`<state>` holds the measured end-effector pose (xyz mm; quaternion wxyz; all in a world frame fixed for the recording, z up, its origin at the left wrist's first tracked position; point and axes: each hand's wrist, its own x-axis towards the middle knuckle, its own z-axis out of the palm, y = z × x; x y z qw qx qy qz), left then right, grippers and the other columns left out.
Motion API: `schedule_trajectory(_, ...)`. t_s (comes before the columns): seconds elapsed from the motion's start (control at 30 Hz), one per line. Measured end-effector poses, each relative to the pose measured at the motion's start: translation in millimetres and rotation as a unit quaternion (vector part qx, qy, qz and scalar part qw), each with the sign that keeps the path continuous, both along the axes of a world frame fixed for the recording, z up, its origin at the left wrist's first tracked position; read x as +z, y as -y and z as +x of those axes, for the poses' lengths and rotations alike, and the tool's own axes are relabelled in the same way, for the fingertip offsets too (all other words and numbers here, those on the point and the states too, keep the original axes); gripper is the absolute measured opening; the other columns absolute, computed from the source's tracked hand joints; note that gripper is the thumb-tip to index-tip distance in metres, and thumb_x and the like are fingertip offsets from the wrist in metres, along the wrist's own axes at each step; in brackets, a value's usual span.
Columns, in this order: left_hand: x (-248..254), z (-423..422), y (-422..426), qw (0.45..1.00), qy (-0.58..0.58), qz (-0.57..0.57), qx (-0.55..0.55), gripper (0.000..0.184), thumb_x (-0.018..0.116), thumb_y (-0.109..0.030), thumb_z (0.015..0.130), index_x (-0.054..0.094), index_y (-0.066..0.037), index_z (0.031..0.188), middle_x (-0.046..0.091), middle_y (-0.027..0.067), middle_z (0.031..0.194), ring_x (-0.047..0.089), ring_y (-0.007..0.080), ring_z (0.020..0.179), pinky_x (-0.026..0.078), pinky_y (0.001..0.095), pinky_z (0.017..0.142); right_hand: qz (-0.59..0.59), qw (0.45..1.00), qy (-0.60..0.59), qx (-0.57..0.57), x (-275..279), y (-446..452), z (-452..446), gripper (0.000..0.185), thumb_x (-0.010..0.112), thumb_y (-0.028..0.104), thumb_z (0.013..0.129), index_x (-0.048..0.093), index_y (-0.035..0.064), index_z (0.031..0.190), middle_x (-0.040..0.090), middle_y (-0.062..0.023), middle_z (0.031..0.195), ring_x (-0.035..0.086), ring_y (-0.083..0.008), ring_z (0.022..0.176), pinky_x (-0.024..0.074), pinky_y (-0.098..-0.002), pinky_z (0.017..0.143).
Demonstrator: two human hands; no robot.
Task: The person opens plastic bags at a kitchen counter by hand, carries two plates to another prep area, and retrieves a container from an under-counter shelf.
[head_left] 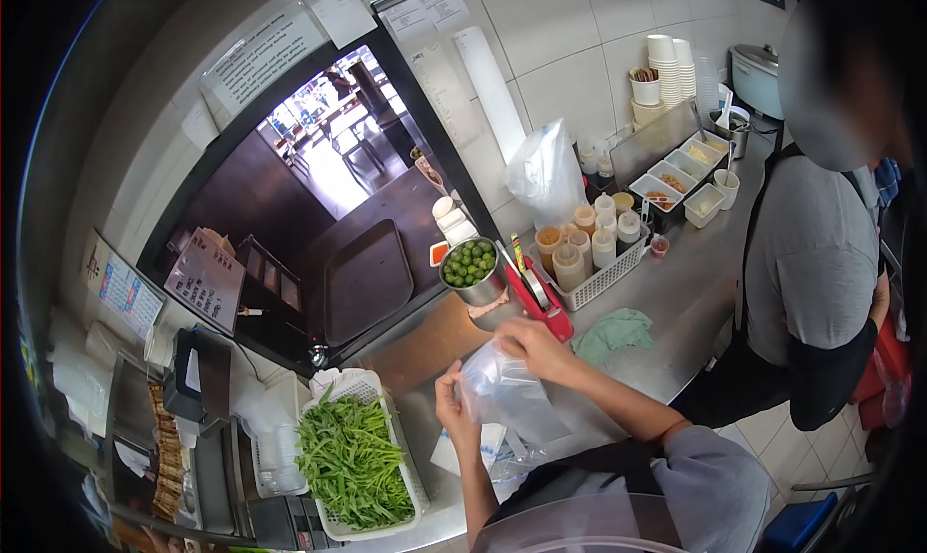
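A clear plastic bag [517, 394] hangs between my two hands above the steel counter. My left hand [454, 398] pinches its left edge near the top. At the upper right of the bag, my right hand [531, 345] has its fingers closed on the plastic. Just beyond my right hand stands a red tape dispenser [539, 307]. Below and left of the bag, a white and blue packet [473, 452] lies on the counter, partly hidden by my left forearm. A green cloth [613, 334] is crumpled to the right.
A white basket of leafy greens [352, 456] is at the left. Beyond my hands are a steel pot of green limes [470, 263] and a basket of sauce bottles [589, 249]. Food trays [676, 176] line the wall. A person [811, 254] stands at the right.
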<state>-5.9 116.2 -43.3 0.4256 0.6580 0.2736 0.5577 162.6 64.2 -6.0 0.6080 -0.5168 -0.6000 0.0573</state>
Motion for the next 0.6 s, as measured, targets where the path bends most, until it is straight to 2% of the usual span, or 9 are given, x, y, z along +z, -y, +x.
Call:
schedule_trajectory(0.1, -8, -7, 0, 0.984, 0.027, -0.145, -0.098, 0.023, 0.057, 0.001, 0.078, 0.045, -0.005, 0.097, 0.056, 0.0043, 0.093, 0.053, 0.0086, 0.077, 0.043, 0.0188, 0.067, -0.130, 0.984, -0.106, 0.054, -11, 1, -1, 0.005, 0.051, 0.003, 0.082, 0.049, -0.0002, 0.080, 0.046, -0.0119, 0.060, 0.053, -0.0220, 0.060, 0.0393, -0.0346, 0.058)
schedule_trajectory(0.13, -9, -3, 2, 0.986, 0.035, -0.125, -0.106, 0.020, 0.049, 0.005, 0.081, 0.042, -0.006, 0.096, 0.054, 0.0047, 0.089, 0.051, 0.0084, 0.078, 0.042, 0.0199, 0.066, -0.130, 0.984, -0.105, 0.069, -19, -3, 3, 0.006, 0.051, 0.005, 0.081, 0.048, 0.0003, 0.081, 0.049, -0.0138, 0.061, 0.056, -0.0224, 0.063, 0.0402, -0.0352, 0.058)
schedule_trajectory(0.23, -25, -5, -3, 0.982, 0.036, -0.159, -0.092, 0.018, 0.048, 0.001, 0.081, 0.042, -0.006, 0.096, 0.055, 0.0044, 0.087, 0.051, 0.0085, 0.076, 0.041, 0.0188, 0.066, -0.140, 0.980, -0.089, 0.111, -26, -3, 8, 0.012, 0.054, 0.011, 0.080, 0.049, 0.0008, 0.080, 0.051, -0.0151, 0.064, 0.060, -0.0243, 0.066, 0.0412, -0.0348, 0.056)
schedule_trajectory(0.33, -65, -3, -14, 0.975, 0.068, -0.199, -0.070, 0.020, 0.048, -0.005, 0.081, 0.044, -0.005, 0.100, 0.055, 0.0059, 0.088, 0.055, 0.0111, 0.071, 0.044, 0.0199, 0.057, -0.140, 0.968, -0.123, 0.169, -81, -13, 9, 0.023, 0.060, 0.020, 0.076, 0.052, 0.0011, 0.087, 0.057, -0.0156, 0.074, 0.060, -0.0209, 0.071, 0.0444, -0.0335, 0.063)
schedule_trajectory(0.43, -63, 2, 11, 0.923, -0.062, -0.370, -0.085, 0.023, 0.050, -0.010, 0.082, 0.048, -0.003, 0.104, 0.057, 0.0079, 0.087, 0.059, 0.0156, 0.067, 0.048, 0.0242, 0.048, -0.218, 0.972, -0.083, 0.020, -140, -18, 2, 0.022, 0.057, 0.020, 0.078, 0.051, 0.0002, 0.087, 0.058, -0.0185, 0.078, 0.061, -0.0304, 0.075, 0.0447, -0.0368, 0.064)
schedule_trajectory(0.47, -78, 8, 15, 0.916, -0.040, -0.399, -0.028, 0.024, 0.050, -0.011, 0.082, 0.051, -0.001, 0.104, 0.059, 0.0090, 0.082, 0.061, 0.0183, 0.062, 0.049, 0.0281, 0.040, -0.230, 0.970, -0.078, -0.008, -165, -18, 0, 0.021, 0.055, 0.019, 0.080, 0.050, 0.0000, 0.087, 0.058, -0.0202, 0.081, 0.059, -0.0359, 0.077, 0.0445, -0.0389, 0.064)
schedule_trajectory(0.6, -103, 0, 5, 0.907, -0.056, -0.412, -0.073, 0.021, 0.048, -0.011, 0.083, 0.053, -0.001, 0.101, 0.061, 0.0103, 0.082, 0.061, 0.0191, 0.064, 0.052, 0.0287, 0.045, -0.258, 0.960, -0.108, 0.000, -171, -14, -1, 0.020, 0.054, 0.018, 0.081, 0.048, 0.0003, 0.089, 0.057, -0.0192, 0.079, 0.059, -0.0338, 0.076, 0.0441, -0.0389, 0.064)
